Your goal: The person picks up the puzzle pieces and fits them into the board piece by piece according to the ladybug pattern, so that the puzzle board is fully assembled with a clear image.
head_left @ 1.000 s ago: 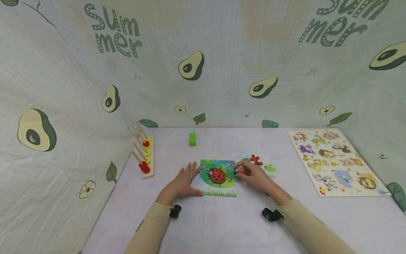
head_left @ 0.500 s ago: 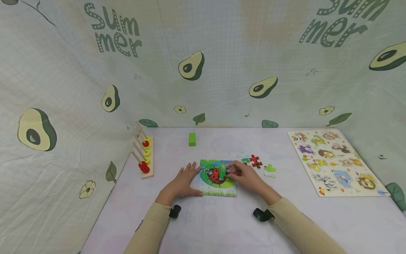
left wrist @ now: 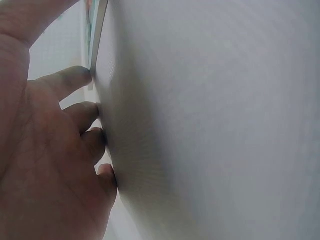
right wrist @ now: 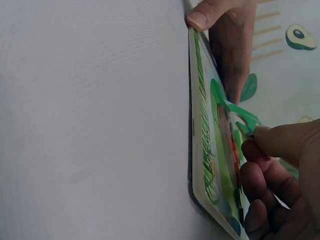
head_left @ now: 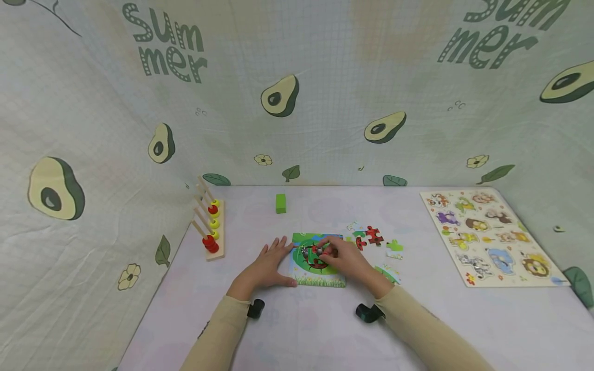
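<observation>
Pale cloth (head_left: 301,330) stretches between the ladybug puzzle board (head_left: 320,283) and the head view's bottom, and rightward to an animal board (head_left: 510,284). The left hand (head_left: 266,267) spreads wide, thumb and index at the puzzle board's left edge. The right hand (head_left: 345,256) pinches 1 puzzle piece (right wrist: 251,120) above its middle; loose pieces (head_left: 374,235) lie beyond its right edge.

A pale cloth covers the table (head_left: 303,330). Near its far left corner stands a peg rack (head_left: 214,224); a green block (head_left: 280,203) sits near the far edge. A ladybug puzzle (head_left: 320,282) lies mid-table, loose pieces (head_left: 374,235) towards the right edge, and an animal board (head_left: 484,245) fills the far right corner.
</observation>
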`<state>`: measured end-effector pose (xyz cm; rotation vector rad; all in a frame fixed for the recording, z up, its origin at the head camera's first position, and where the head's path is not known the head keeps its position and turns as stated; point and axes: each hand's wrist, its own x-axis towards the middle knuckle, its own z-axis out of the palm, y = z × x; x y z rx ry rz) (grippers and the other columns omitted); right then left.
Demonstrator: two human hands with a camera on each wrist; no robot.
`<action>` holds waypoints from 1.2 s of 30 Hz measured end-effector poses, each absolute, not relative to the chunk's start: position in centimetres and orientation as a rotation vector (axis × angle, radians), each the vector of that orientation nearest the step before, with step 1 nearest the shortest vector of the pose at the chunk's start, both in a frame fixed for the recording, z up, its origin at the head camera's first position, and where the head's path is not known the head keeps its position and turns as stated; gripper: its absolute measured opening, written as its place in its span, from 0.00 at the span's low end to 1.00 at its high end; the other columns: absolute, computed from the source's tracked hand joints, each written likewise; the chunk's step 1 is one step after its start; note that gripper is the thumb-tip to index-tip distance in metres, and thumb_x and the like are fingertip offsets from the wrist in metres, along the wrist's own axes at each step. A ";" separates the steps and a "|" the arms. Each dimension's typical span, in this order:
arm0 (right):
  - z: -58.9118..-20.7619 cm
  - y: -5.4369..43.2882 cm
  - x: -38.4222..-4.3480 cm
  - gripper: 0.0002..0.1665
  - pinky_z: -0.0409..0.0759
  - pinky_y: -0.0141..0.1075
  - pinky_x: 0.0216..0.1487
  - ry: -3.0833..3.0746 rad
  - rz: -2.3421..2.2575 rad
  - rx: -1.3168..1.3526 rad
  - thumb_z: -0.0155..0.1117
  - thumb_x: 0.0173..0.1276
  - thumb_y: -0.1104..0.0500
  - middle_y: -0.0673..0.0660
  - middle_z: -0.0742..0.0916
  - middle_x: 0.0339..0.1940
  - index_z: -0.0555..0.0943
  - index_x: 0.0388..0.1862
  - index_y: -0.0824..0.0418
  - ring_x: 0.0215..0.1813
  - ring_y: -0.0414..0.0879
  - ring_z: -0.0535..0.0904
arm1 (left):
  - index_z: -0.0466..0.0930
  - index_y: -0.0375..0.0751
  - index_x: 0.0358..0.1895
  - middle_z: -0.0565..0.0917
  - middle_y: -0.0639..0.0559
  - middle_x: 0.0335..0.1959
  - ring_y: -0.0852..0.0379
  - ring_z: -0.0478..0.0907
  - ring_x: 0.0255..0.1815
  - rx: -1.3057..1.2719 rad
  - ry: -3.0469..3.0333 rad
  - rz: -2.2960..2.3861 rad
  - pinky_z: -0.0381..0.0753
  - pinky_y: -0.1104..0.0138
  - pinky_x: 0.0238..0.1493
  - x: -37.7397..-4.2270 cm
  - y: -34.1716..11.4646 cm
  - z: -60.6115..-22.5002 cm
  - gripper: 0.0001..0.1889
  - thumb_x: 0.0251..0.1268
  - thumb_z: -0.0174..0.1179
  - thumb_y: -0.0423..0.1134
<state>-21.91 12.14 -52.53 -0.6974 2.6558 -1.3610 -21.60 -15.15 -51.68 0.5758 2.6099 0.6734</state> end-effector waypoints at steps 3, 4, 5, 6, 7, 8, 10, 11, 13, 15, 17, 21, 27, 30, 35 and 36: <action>-52.5 11.4 -22.0 0.12 0.79 0.32 0.34 2.670 -1.351 -0.693 0.70 0.70 0.60 0.44 0.84 0.30 0.83 0.51 0.55 0.30 0.36 0.78 | 0.55 0.48 0.82 0.45 0.46 0.84 0.47 0.36 0.84 0.577 2.609 0.677 0.34 0.49 0.82 -21.6 -15.2 -51.7 0.57 0.52 0.76 0.61; -52.5 11.2 -22.0 0.12 0.79 0.32 0.34 2.674 -1.342 -0.687 0.70 0.70 0.60 0.43 0.83 0.30 0.83 0.51 0.56 0.30 0.35 0.78 | 0.55 0.49 0.82 0.45 0.46 0.84 0.47 0.35 0.84 0.575 2.609 0.674 0.34 0.50 0.82 -21.6 -15.2 -51.7 0.57 0.52 0.75 0.61; -52.5 11.0 -22.0 0.12 0.79 0.32 0.34 2.682 -1.332 -0.682 0.71 0.70 0.59 0.43 0.83 0.30 0.83 0.51 0.56 0.30 0.35 0.78 | 0.55 0.49 0.82 0.45 0.46 0.84 0.47 0.35 0.84 0.576 2.609 0.673 0.34 0.50 0.82 -21.6 -15.2 -51.7 0.56 0.52 0.75 0.61; -52.5 10.8 -22.0 0.12 0.79 0.31 0.34 2.686 -1.325 -0.674 0.71 0.70 0.59 0.43 0.83 0.30 0.83 0.51 0.56 0.30 0.35 0.77 | 0.54 0.49 0.82 0.44 0.47 0.84 0.48 0.35 0.84 0.577 2.609 0.669 0.34 0.50 0.82 -21.6 -15.2 -51.7 0.57 0.52 0.75 0.62; -52.5 10.6 -22.0 0.12 0.79 0.31 0.34 2.689 -1.319 -0.662 0.71 0.69 0.59 0.43 0.82 0.30 0.83 0.50 0.56 0.30 0.35 0.77 | 0.54 0.49 0.82 0.45 0.46 0.84 0.47 0.35 0.84 0.581 2.610 0.670 0.34 0.50 0.82 -21.6 -15.2 -51.7 0.57 0.52 0.75 0.62; -52.5 10.4 -22.0 0.12 0.78 0.31 0.34 2.693 -1.311 -0.651 0.71 0.69 0.59 0.43 0.82 0.30 0.83 0.50 0.56 0.31 0.36 0.77 | 0.54 0.48 0.82 0.45 0.46 0.84 0.47 0.35 0.84 0.583 2.612 0.672 0.34 0.49 0.82 -21.6 -15.2 -51.8 0.57 0.52 0.75 0.61; -52.5 10.0 -22.1 0.12 0.77 0.31 0.33 2.698 -1.299 -0.635 0.72 0.69 0.58 0.43 0.81 0.30 0.83 0.50 0.55 0.30 0.37 0.75 | 0.54 0.48 0.82 0.44 0.45 0.84 0.47 0.35 0.84 0.587 2.613 0.669 0.35 0.49 0.82 -21.6 -15.2 -51.9 0.57 0.52 0.75 0.62; -52.5 9.8 -22.1 0.12 0.77 0.32 0.33 2.697 -1.295 -0.634 0.72 0.69 0.58 0.43 0.80 0.29 0.83 0.49 0.55 0.30 0.37 0.75 | 0.54 0.48 0.82 0.44 0.45 0.84 0.46 0.35 0.84 0.589 2.615 0.667 0.35 0.49 0.82 -21.7 -15.2 -51.9 0.57 0.52 0.75 0.62; -52.5 9.5 -22.1 0.11 0.76 0.32 0.32 2.704 -1.283 -0.634 0.72 0.69 0.58 0.44 0.80 0.29 0.83 0.49 0.55 0.30 0.37 0.74 | 0.54 0.47 0.82 0.45 0.44 0.84 0.46 0.36 0.84 0.593 2.618 0.670 0.35 0.48 0.82 -21.7 -15.2 -52.0 0.57 0.52 0.75 0.62; -52.6 9.2 -22.2 0.11 0.75 0.32 0.32 2.714 -1.269 -0.641 0.72 0.69 0.58 0.43 0.79 0.28 0.83 0.49 0.55 0.29 0.37 0.73 | 0.54 0.48 0.82 0.45 0.44 0.84 0.46 0.36 0.84 0.591 2.619 0.668 0.35 0.49 0.82 -21.7 -15.2 -51.9 0.57 0.52 0.75 0.62; -52.8 8.8 -22.4 0.12 0.75 0.32 0.32 2.728 -1.248 -0.654 0.72 0.69 0.58 0.43 0.79 0.28 0.84 0.49 0.56 0.29 0.37 0.73 | 0.54 0.48 0.82 0.45 0.44 0.84 0.46 0.36 0.84 0.592 2.621 0.671 0.35 0.48 0.82 -21.7 -15.2 -51.9 0.57 0.52 0.75 0.62; -53.1 8.3 -22.5 0.12 0.74 0.31 0.32 2.761 -1.210 -0.668 0.73 0.68 0.57 0.42 0.79 0.27 0.84 0.49 0.56 0.29 0.36 0.73 | 0.54 0.48 0.82 0.45 0.44 0.84 0.46 0.36 0.84 0.591 2.620 0.675 0.34 0.48 0.82 -21.7 -15.2 -52.0 0.57 0.52 0.75 0.62; -52.8 7.8 -22.4 0.12 0.73 0.31 0.31 2.797 -1.179 -0.670 0.73 0.67 0.58 0.44 0.78 0.28 0.84 0.48 0.57 0.29 0.37 0.71 | 0.54 0.49 0.82 0.45 0.45 0.84 0.46 0.36 0.84 0.603 2.618 0.679 0.34 0.48 0.82 -21.7 -15.3 -51.9 0.56 0.52 0.75 0.61; -52.8 7.7 -22.3 0.12 0.72 0.32 0.32 2.808 -1.155 -0.674 0.73 0.67 0.58 0.45 0.78 0.29 0.84 0.48 0.58 0.31 0.38 0.70 | 0.55 0.48 0.82 0.46 0.45 0.84 0.46 0.36 0.84 0.607 2.617 0.685 0.34 0.48 0.82 -21.7 -15.3 -51.8 0.56 0.52 0.76 0.60; -52.9 7.7 -22.3 0.14 0.75 0.34 0.36 2.835 -1.087 -0.690 0.73 0.67 0.56 0.46 0.79 0.35 0.84 0.50 0.57 0.35 0.40 0.72 | 0.55 0.48 0.82 0.46 0.45 0.84 0.46 0.36 0.84 0.604 2.616 0.684 0.34 0.48 0.82 -21.7 -15.3 -51.8 0.56 0.52 0.76 0.60; -52.9 7.7 -22.3 0.15 0.77 0.35 0.38 2.840 -1.073 -0.700 0.74 0.67 0.55 0.46 0.80 0.37 0.84 0.51 0.56 0.37 0.40 0.74 | 0.54 0.48 0.82 0.46 0.45 0.84 0.46 0.36 0.84 0.604 2.616 0.683 0.34 0.48 0.82 -21.7 -15.3 -51.8 0.56 0.52 0.75 0.60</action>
